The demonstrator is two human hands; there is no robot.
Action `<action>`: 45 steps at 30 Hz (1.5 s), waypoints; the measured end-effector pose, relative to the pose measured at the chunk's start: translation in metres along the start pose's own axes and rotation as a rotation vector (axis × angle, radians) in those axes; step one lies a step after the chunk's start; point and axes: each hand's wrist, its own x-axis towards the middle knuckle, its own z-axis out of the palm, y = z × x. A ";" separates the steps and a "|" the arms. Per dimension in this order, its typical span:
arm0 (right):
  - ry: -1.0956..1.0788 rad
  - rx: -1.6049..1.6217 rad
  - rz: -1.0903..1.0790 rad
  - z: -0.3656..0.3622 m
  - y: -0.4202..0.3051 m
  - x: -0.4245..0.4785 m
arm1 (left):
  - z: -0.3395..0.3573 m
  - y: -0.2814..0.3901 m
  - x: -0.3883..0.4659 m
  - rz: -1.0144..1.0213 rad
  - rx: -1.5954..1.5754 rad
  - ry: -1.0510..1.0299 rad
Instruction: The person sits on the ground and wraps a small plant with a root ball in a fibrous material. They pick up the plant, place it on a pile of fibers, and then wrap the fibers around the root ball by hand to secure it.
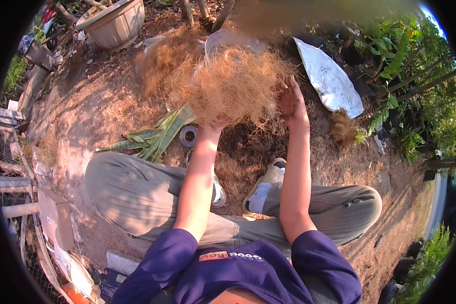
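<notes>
A large loose tangle of brown coir-like fibre (239,87) is in front of me, above the ground between my feet. My left hand (214,124) is pushed into its near left side and holds it; the fingers are hidden by the strands. At the right edge of the tangle, my right hand (294,100) is raised with its palm turned inward and fingers extended, touching or nearly touching the strands. Behind the tangle lies more brown fibre (171,57), beside a clear plastic piece (228,36). Dark loose soil (247,140) shows below the tangle.
Cut snake-plant leaves (161,135) and a roll of tape (188,136) lie by my left forearm. A white sheet (328,78) and a small fibre clump (342,127) are to the right. A big planter (112,24) stands back left; a cardboard box (55,218) sits lower left.
</notes>
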 end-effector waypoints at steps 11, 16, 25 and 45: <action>0.143 -1.341 0.121 -0.056 0.059 0.014 | -0.006 0.043 -0.003 0.055 0.498 -0.126; 0.134 -1.661 0.154 -0.023 0.075 0.008 | -0.007 0.051 -0.004 -0.047 -0.002 -0.258; 0.328 -1.026 0.043 -0.042 0.073 0.012 | -0.031 0.055 -0.007 0.192 0.962 0.032; 0.102 -1.066 -0.522 0.104 -0.034 -0.045 | 0.100 -0.006 0.026 0.062 0.479 0.244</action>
